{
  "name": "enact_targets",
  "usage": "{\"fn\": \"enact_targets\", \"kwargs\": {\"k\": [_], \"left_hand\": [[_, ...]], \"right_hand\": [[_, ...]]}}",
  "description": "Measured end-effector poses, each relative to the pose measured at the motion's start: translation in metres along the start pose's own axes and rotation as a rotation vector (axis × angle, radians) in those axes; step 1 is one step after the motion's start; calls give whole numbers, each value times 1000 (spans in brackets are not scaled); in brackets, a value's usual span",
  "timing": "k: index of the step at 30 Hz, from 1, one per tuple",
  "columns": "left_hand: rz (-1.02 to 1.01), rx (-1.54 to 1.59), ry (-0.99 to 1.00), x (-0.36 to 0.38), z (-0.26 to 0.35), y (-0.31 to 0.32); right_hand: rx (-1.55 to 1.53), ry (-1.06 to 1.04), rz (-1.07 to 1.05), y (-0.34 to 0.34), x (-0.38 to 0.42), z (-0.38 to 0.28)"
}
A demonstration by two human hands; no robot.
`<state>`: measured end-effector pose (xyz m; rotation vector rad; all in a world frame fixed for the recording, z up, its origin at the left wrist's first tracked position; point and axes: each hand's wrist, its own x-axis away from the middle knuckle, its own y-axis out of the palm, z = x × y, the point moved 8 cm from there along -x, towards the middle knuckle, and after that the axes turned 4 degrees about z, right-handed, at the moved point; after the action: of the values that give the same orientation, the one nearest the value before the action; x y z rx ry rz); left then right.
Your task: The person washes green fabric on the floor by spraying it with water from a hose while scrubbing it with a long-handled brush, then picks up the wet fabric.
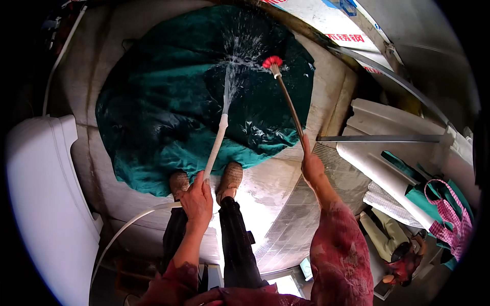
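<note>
Water sprays from the white ribbed hose (216, 145) onto a dark green cloth (158, 102) spread on the floor. My left hand (197, 201) is wrapped round the hose, below its nozzle end. In my right hand (312, 166) is the end of a long brown stick (291, 104). A red brush head (272, 62) tops the stick, over the wet cloth to the right of the spray. Both my feet stand at the cloth's near edge.
A large white tub-like object (51, 188) stands at the left. On the right are a grey metal bar (383, 138), a white panel (377, 153) and a pink checked cloth (449, 209). A person (400, 255) is at the lower right.
</note>
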<state>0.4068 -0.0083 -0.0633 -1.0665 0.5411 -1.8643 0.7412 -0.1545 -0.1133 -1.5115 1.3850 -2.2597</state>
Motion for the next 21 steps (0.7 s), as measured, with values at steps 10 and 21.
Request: {"fn": "enact_targets", "kwargs": {"k": [10,21], "left_hand": [[-25,17,-32,-1,-3,-1],[-18,5,116,6,-2,-1]], "right_hand": [[-258,90,-12,77,166,27],[-545,-32,290,-23,-9,-58]]}}
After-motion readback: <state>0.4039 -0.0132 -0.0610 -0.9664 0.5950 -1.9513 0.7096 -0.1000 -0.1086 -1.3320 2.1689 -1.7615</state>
